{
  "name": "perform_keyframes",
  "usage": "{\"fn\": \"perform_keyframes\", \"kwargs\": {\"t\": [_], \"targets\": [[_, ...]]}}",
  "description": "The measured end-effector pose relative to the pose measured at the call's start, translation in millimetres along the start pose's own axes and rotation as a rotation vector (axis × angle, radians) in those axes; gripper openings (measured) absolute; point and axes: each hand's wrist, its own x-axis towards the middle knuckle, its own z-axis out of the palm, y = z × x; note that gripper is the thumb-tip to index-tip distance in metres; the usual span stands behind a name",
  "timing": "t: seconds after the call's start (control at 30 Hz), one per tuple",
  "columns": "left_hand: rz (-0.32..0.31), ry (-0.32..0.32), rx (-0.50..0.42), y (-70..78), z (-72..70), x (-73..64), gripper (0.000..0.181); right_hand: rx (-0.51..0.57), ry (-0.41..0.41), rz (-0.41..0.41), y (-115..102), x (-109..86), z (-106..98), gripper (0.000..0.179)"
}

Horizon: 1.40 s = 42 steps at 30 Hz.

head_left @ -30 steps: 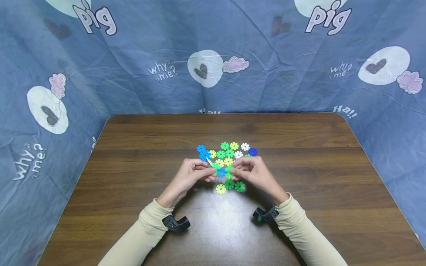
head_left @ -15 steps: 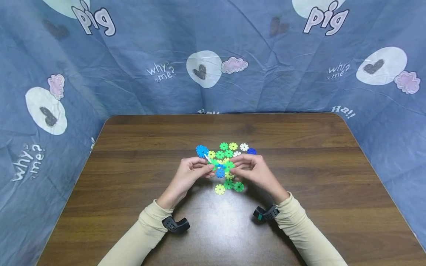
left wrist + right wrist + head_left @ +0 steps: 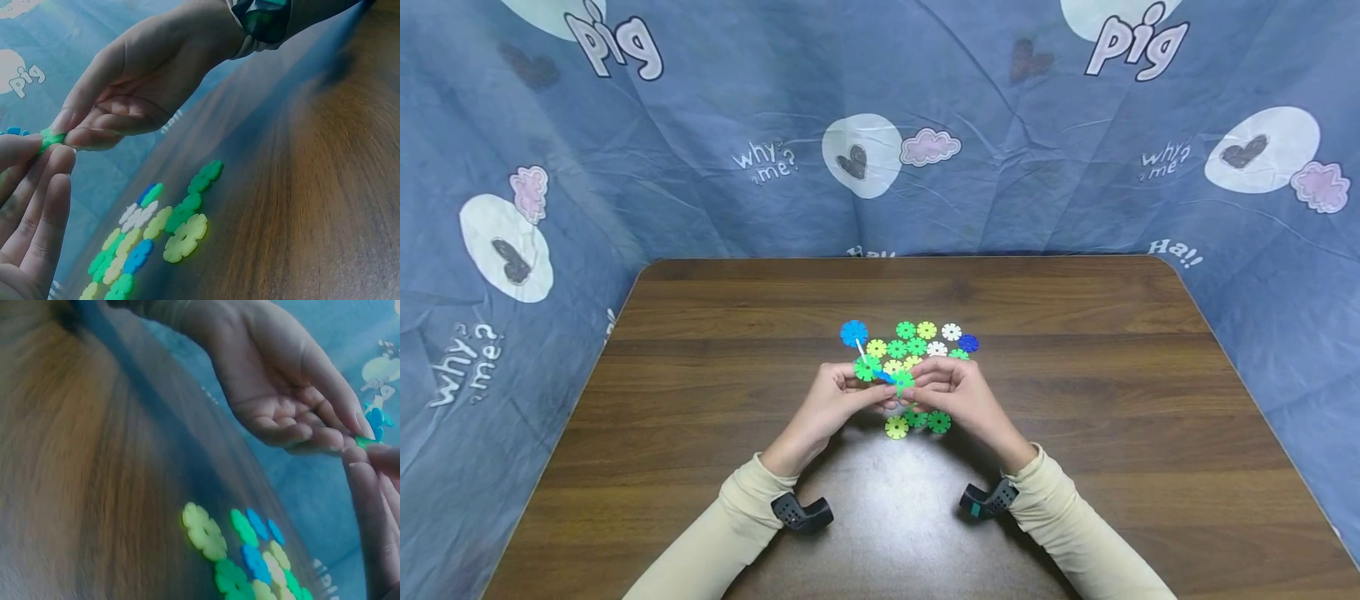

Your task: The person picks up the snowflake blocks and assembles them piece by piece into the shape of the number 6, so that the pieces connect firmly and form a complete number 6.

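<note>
Between my hands is a joined chain of notched plastic snowflake discs: a blue disc at the far end, a white disc edge-on, a green disc, a blue one edge-on and another green disc nearest me. My left hand pinches this near green disc from the left, thumb on top. From the right, my right hand pinches the same disc. In the left wrist view, both sets of fingertips meet at the green disc and cover most of it.
Loose discs lie beneath and beyond the hands: yellow, white, dark blue and several green ones. Closer to me lie a yellow disc and a green disc. A printed blue cloth surrounds the wooden table.
The chain has turned, its blue far end swinging up and away from me. My hands have drawn closer together, and the left fingers have shifted from the farther green disc to the nearer one.
</note>
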Motion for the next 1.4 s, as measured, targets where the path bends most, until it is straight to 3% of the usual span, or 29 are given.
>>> {"fn": "perform_keyframes", "kwargs": {"t": [0.1,0.33,0.43,0.8,1.0,1.4], "targets": [[-0.005,0.026,0.021,-0.4,-1.1,0.8,0.024,-0.124,-0.046,-0.009,-2,0.2,-5,0.031],[-0.048,0.081,0.031,1.2,-3.6,1.6,0.022,-0.679,-0.222,-0.061,-3,4.3,-30,0.031],[-0.048,0.089,0.035,0.3,-5.2,2.3,0.021,-0.769,-0.26,-0.048,-1,5.4,-38,0.028],[-0.053,0.101,0.029,0.5,-6.9,2.8,0.014,-0.742,-0.327,0.025,5,6.3,-44,0.021],[-0.056,0.104,0.02,0.4,-6.9,3.2,0.014,-0.729,-0.348,0.018,5,5.1,-45,0.021],[-0.066,0.1,0.02,0.5,-6.8,2.4,0.012,-0.697,-0.334,0.044,1,2.8,-43,0.022]]}}
